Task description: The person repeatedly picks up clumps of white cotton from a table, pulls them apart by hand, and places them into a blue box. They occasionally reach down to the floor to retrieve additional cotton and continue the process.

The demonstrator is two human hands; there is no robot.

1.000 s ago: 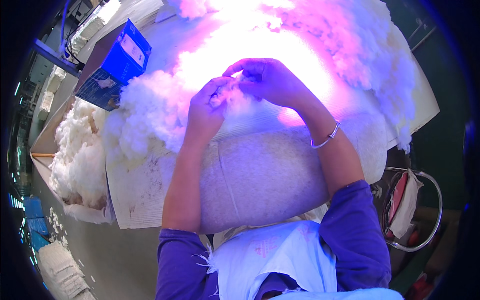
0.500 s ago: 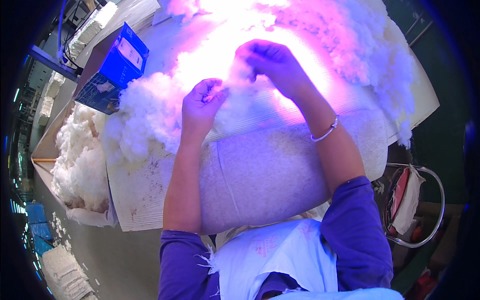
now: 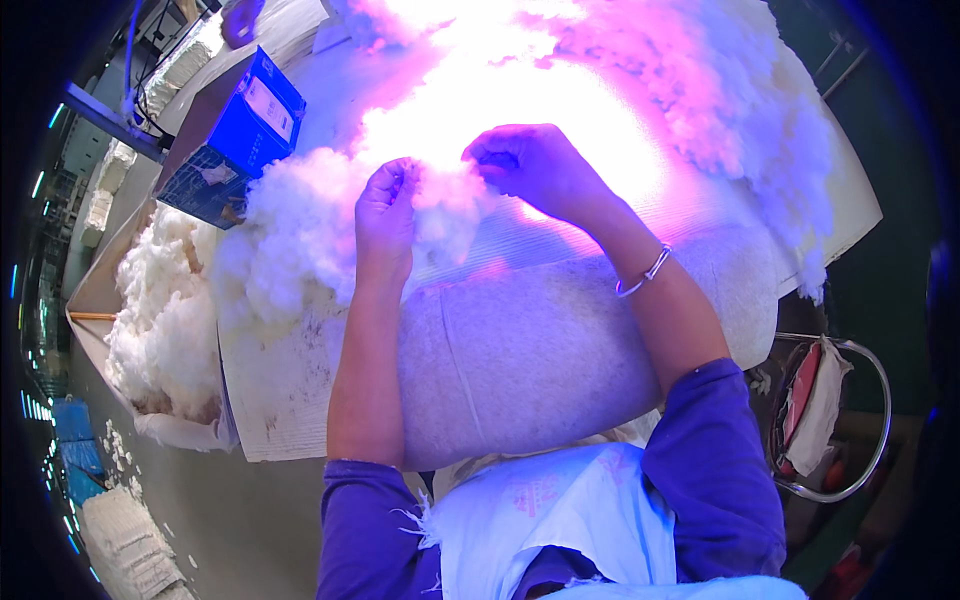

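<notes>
Pale fibre (image 3: 448, 203) spans between both pinching hands (image 3: 541, 174).

A fibre tuft (image 3: 447, 208) spans the gap between the left hand (image 3: 386, 208) and the right hand (image 3: 535, 168), over the surface (image 3: 275, 395). To their left on the surface sits a fibre pile (image 3: 285, 245), with a cardboard box (image 3: 238, 140) behind it; a fibre bank (image 3: 715, 110) spreads to the right and behind. A pad (image 3: 540, 340) lies along the near edge, before the apron (image 3: 560, 490). Left of the surface, an open container (image 3: 92, 335) holds loose fibre (image 3: 160, 325); nearer, a bundle stack (image 3: 128, 540) lies on the floor (image 3: 250, 520). What looks like a tubular chair (image 3: 884, 420) stands at right.
</notes>
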